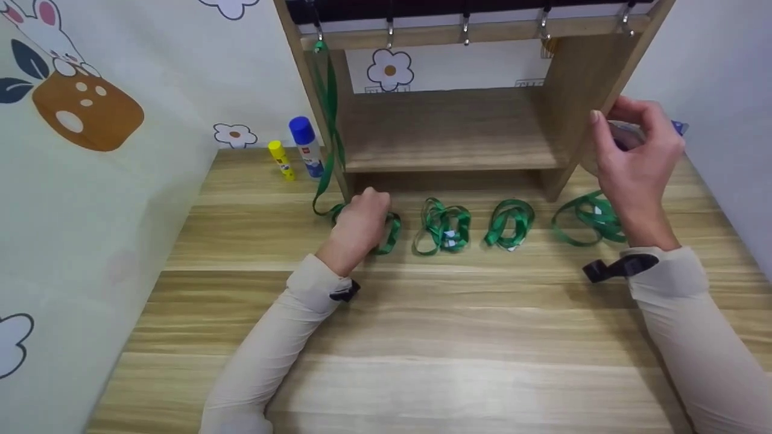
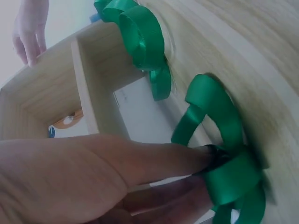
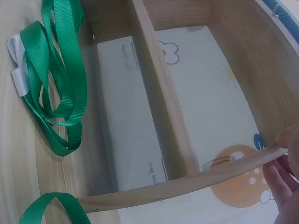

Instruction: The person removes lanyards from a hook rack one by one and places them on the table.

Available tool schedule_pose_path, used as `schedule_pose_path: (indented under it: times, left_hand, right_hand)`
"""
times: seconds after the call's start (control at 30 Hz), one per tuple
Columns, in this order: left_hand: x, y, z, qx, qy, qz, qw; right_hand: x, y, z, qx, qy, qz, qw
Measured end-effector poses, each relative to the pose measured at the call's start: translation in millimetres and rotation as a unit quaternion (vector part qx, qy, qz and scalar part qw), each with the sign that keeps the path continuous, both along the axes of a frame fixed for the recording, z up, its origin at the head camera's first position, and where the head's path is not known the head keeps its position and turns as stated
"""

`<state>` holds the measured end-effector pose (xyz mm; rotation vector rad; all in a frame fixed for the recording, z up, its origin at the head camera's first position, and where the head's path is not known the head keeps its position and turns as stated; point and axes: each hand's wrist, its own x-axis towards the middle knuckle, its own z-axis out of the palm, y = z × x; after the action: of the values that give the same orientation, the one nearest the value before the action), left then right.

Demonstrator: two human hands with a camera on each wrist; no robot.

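My left hand [image 1: 360, 224] pinches a coiled green lanyard [image 2: 236, 179] on the table, thumb and fingers round its ribbon. A green strap [image 1: 329, 114] hangs from the leftmost hook and runs down to the table beside that hand; where it ends is hidden. My right hand [image 1: 645, 144] grips the front edge of the right side panel [image 3: 187, 184] of a wooden rack, thumb on one face and fingers on the other. More coiled green lanyards lie in a row in front of the rack: one [image 1: 445, 226] near my left hand, another [image 1: 509, 223] mid-row, and one [image 1: 591, 218] below my right hand.
Metal hooks [image 1: 465, 30] line the rack's upper bar, above a wooden shelf [image 1: 452, 129]. A yellow glue stick [image 1: 281, 160] and a blue-capped tube [image 1: 306, 146] stand left of the rack. Walls with printed pictures border the table [image 1: 422, 337].
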<state>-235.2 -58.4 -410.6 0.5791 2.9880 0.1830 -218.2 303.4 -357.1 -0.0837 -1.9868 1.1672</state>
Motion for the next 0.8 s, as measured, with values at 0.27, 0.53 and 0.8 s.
schedule_pose_path:
  times: [0.27,0.53,0.8]
  left_hand:
    - [9.9,-10.6,42.7,0.064,0.02,0.006,0.9977]
    - [2.7,-54.6,92.9,0.316,0.271,0.07,0.9066]
    - [-19.0,-81.7,82.3,0.444,0.273,0.104,0.8474]
  right_hand:
    - [-0.5,1.3,-0.5,0.003,-0.004,-0.002,1.0]
    - [-4.0,2.5,-1.5,0.002,0.016,0.006,0.9999]
    - [-4.1,4.6,-6.7,0.005,0.0,-0.005,1.0]
